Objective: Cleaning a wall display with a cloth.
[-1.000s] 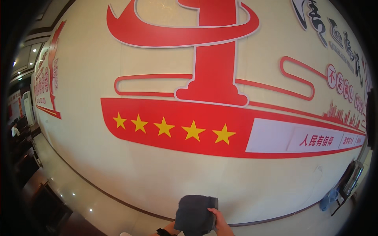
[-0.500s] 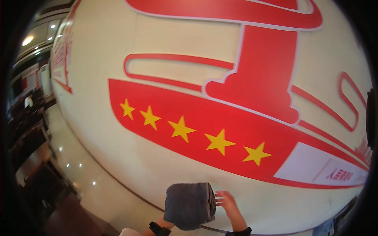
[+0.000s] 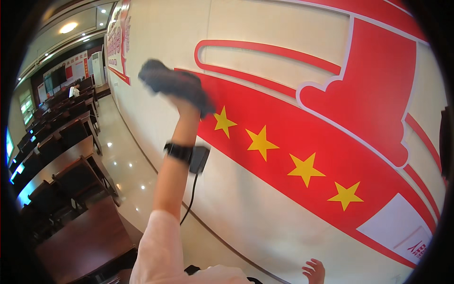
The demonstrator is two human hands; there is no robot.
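Observation:
A dark grey folded cloth is raised against the cream wall, over the left end of a red band with yellow stars. My left hand holds it from below on an outstretched arm; the cloth covers most of its fingers, and motion blurs both. On that wrist is a black strap with a small black box, from which a cable hangs. My right hand is low at the bottom edge, apart from the wall panel, fingers loosely spread and holding nothing.
Raised red shapes with pale edges stand out from the wall. Rows of dark wooden tables and chairs line the left side. Shiny tiled floor runs between them and the wall. A person sits far back.
My left hand has swung the cloth up and leftward from low in front of me to the wall band. My right hand has come away from the cloth and dropped lower right. The view has shifted left.

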